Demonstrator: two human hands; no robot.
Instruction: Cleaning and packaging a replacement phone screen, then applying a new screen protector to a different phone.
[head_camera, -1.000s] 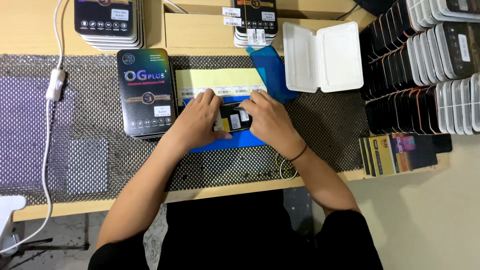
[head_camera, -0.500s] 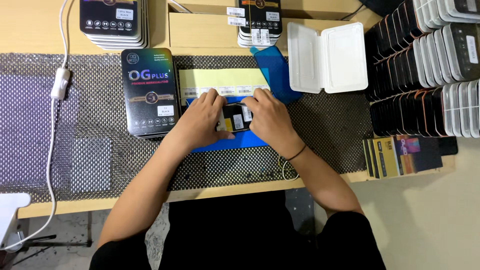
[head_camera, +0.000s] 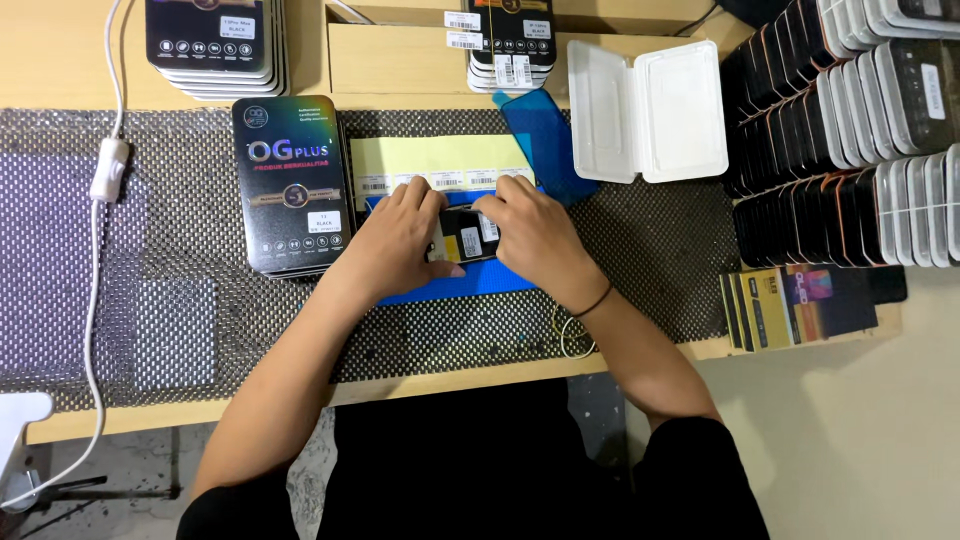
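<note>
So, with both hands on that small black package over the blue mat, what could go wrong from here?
1. The left hand and right hand cover most of the small black package, so a label pressed on it could end up crooked.
2. The yellow label sheet lies right under the fingertips and might get dragged or creased.
3. The open white case sits close to the right forearm; a wide movement could knock it.

A small black box (head_camera: 468, 236) with white labels lies flat on a blue mat (head_camera: 470, 282), partly covered.
</note>
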